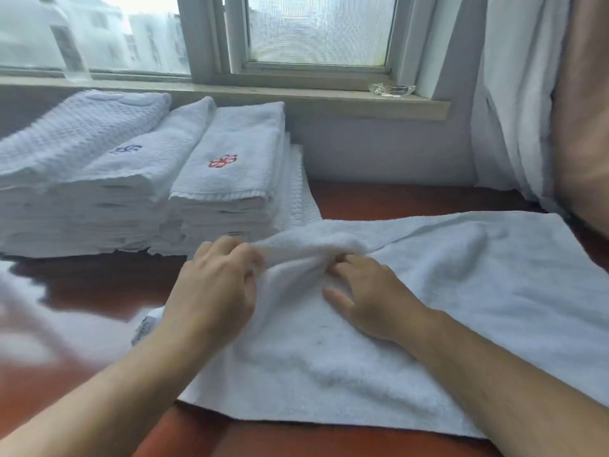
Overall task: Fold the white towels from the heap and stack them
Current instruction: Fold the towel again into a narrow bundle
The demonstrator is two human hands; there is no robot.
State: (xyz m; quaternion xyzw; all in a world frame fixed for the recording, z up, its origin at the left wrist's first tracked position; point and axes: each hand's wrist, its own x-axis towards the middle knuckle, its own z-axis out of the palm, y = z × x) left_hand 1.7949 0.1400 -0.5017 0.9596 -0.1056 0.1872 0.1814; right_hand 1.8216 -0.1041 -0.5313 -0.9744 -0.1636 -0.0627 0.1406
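A white towel (461, 291) lies spread across the reddish-brown table (379, 199), its left end bunched up in a ridge. My left hand (214, 288) pinches that bunched cloth at its left edge, fingers curled into the fold. My right hand (365, 295) rests on the towel just right of the ridge, its fingertips tucked under the raised fold. Behind, on the left, stand stacks of folded white towels: one topped with a red emblem (227, 173), one with a blue emblem (145, 159), and a waffle-weave stack (79, 133).
A window sill (296, 97) runs behind the stacks, with a clear glass dish (392, 90) on it. A white curtain (514, 110) hangs at the right. A waffle cloth (300, 192) lies beside the red-emblem stack. The table's glossy left part reflects the window.
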